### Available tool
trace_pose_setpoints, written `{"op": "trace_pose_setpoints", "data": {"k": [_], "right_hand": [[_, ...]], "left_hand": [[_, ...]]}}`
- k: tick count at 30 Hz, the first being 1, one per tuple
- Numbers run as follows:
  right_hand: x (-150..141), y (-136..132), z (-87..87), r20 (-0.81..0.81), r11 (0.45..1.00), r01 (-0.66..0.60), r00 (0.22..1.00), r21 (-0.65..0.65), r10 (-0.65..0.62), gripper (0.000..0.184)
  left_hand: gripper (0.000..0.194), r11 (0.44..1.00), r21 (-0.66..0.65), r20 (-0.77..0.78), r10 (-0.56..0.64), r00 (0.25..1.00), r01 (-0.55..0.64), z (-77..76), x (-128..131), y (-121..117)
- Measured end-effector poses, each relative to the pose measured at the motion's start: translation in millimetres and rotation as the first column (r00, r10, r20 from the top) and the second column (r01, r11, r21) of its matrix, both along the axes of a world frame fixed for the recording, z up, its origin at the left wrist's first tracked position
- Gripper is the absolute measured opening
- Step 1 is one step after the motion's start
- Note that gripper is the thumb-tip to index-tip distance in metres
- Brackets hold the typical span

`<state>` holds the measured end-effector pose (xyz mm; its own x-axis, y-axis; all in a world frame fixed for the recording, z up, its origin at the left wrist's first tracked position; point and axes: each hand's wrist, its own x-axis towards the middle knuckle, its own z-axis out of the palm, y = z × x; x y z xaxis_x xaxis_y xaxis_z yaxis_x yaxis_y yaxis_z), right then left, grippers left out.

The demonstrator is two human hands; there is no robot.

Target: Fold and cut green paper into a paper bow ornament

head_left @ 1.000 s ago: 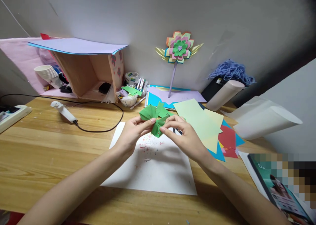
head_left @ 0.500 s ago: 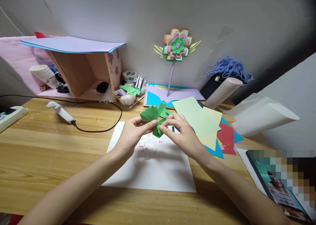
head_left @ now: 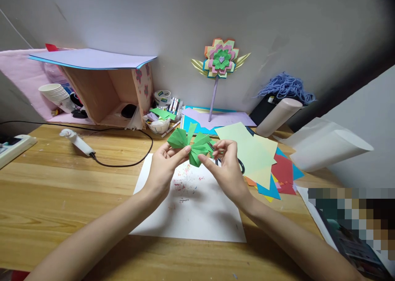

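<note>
Between thumb and fingers, my left hand [head_left: 164,166] pinches a green folded-paper shape [head_left: 200,145] at its gathered centre, with several pleated petals fanning out. My right hand [head_left: 230,168] is just to the right; its thumb tip touches the edge of the lower petal, while its bent fingers stay apart from the thumb. Black-handled scissors [head_left: 241,166] are partly hidden behind the right hand. Under both hands lies a white sheet [head_left: 197,221] with coloured marks.
Coloured paper sheets [head_left: 247,145] are piled at right. A paper flower [head_left: 221,59] stands on a purple stem behind. A glue gun [head_left: 77,142] with its black cable lies left, before an open box [head_left: 98,89]. A phone [head_left: 348,244] is at the lower right.
The green petals have spread wider and sit more level. The right fingers have lifted off the paper and drawn back a little, leaving the thumb at the lower petal.
</note>
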<state>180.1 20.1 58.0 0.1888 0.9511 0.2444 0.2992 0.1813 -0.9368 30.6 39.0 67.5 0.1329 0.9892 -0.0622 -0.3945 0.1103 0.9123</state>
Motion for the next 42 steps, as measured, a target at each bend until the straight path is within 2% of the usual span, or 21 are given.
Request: {"op": "trace_pose_setpoints", "data": {"k": [2,4,5,7,11,17,20,29,33,36,42], "right_hand": [[-2.9,0.5,-1.3,-0.219,0.983,-0.156,0.967,-0.1,0.131,0.039],[-4.9,1.0,-1.2,-0.358,0.939,-0.323,0.896,-0.119,0.263,0.03],[-5.4,1.4,-1.2,-0.393,0.927,-0.359,0.872,-0.107,0.292,0.026],[-5.3,2.4,-2.2,-0.41,0.934,-0.346,0.867,-0.089,0.282,0.022],[-1.0,7.1,-5.4,-0.356,0.963,-0.251,0.913,-0.102,0.2,0.022],[8.4,15.1,-1.7,-0.316,0.934,-0.344,0.901,-0.1,0.297,0.025],[11.2,16.1,-0.4,-0.268,0.93,-0.341,0.916,-0.133,0.298,0.027],[8.9,13.8,-0.1,-0.24,0.945,-0.293,0.937,-0.148,0.253,0.032],[10.6,13.4,3.8,-0.263,0.914,-0.361,0.914,-0.185,0.308,0.028],[13.8,14.5,4.2,-0.218,0.893,-0.385,0.915,-0.233,0.338,0.026],[16.1,16.1,2.8,-0.155,0.889,-0.383,0.922,-0.251,0.353,0.033]], "left_hand": [[0.037,1.0,0.022,0.035,-0.003,0.999,0.002,0.8,0.4,-0.7],[0.036,0.999,0.039,0.046,-0.024,0.999,0.022,0.9,1.3,-2.3],[0.035,0.999,0.042,0.046,-0.037,0.998,0.035,0.4,1.8,-3.2],[0.034,0.997,0.038,0.036,-0.069,0.997,0.068,-1.2,2.8,-4.8],[0.03,0.992,-0.02,0.009,-0.124,0.992,0.124,-5.2,1.8,-2.4],[0.034,0.945,-0.135,-0.009,-0.303,0.953,0.299,-1.0,-9.6,15.2],[0.032,0.927,-0.114,-0.061,-0.365,0.929,0.357,3.3,-14.3,20.2],[0.038,0.961,-0.023,-0.209,-0.274,0.939,0.275,0.1,-16.1,20.9],[0.039,0.969,-0.01,-0.226,-0.241,0.944,0.245,0.7,-15.2,19.9],[0.038,0.972,-0.009,-0.24,-0.228,0.944,0.233,1.8,-14.7,18.7],[0.037,0.975,0.014,-0.294,-0.206,0.933,0.22,4.1,-15.1,16.1]]}}
